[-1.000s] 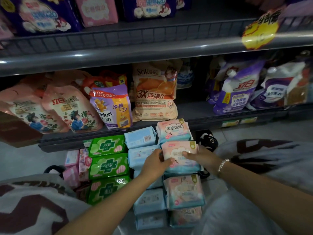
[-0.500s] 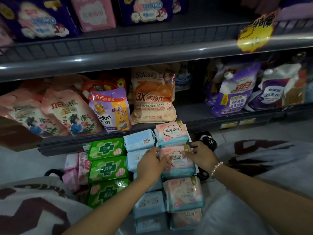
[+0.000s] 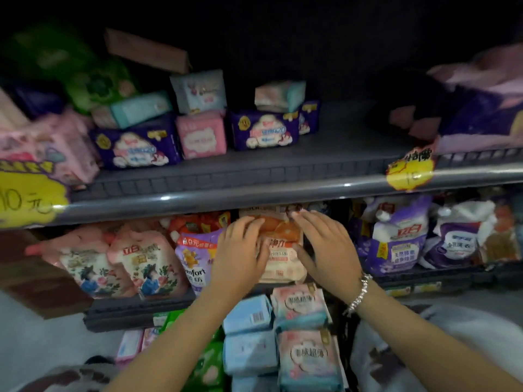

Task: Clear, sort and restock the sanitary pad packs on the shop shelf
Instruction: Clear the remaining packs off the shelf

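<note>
Pad packs fill the grey upper shelf (image 3: 283, 171): two dark purple packs (image 3: 138, 147) stand at its front with a pink pack (image 3: 202, 137) between them, and paler packs (image 3: 198, 90) are stacked on top and behind. More packs lie in rows on the floor below, light blue ones (image 3: 249, 350) beside pink-and-teal ones (image 3: 307, 360), with green ones (image 3: 208, 366) to their left. On the lower shelf (image 3: 135, 309) stand detergent pouches, among them an orange pouch (image 3: 283, 250) in the middle and purple pouches (image 3: 396, 239) to the right. Both hands are raised in front of the orange pouch. The left hand (image 3: 239, 250) has loosely bent fingers and holds nothing. The right hand (image 3: 325, 244), fingers spread and straight, is also empty, with a silver bracelet (image 3: 359, 292) on its wrist.
</note>
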A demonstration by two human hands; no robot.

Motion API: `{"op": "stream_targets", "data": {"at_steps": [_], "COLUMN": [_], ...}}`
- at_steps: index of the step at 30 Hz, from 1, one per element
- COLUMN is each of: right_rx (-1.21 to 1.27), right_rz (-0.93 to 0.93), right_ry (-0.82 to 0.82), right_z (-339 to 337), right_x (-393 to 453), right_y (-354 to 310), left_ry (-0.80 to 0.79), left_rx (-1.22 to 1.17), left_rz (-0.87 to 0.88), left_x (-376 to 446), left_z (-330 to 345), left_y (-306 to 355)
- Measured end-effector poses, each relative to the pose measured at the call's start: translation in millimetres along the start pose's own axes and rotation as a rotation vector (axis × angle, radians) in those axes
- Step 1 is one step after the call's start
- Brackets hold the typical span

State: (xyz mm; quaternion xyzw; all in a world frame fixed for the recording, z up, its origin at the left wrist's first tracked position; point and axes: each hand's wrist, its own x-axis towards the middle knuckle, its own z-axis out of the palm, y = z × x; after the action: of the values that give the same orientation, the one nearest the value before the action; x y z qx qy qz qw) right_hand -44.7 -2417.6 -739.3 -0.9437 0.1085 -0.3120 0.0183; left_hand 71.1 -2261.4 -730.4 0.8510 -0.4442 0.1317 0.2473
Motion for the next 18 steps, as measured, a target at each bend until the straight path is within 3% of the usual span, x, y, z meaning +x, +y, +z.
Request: {"op": "stream_targets", "data": {"at_steps": [7, 11, 18], "right_rx": [-0.051, -0.02, 0.288], "right_rz": [0.021, 0.099, 0.312], "right_ry": [0.079, 0.026, 0.009], "right_z": [-14.8, -9.9, 12.5], "right_x": [110.0, 165.7, 241.1], "right_y": [37.6, 66.4, 101.7], "left_ry": [0.082, 0.097, 0.073], "left_rx": [-0.071, -0.032, -0.036], "left_rz": [0.029, 0.048, -0.179], "left_x": [113.7, 173.9, 267.8], "left_z": [-37.2, -34.3, -15.6], "left_y": [0.8, 1.7, -16.5]}}
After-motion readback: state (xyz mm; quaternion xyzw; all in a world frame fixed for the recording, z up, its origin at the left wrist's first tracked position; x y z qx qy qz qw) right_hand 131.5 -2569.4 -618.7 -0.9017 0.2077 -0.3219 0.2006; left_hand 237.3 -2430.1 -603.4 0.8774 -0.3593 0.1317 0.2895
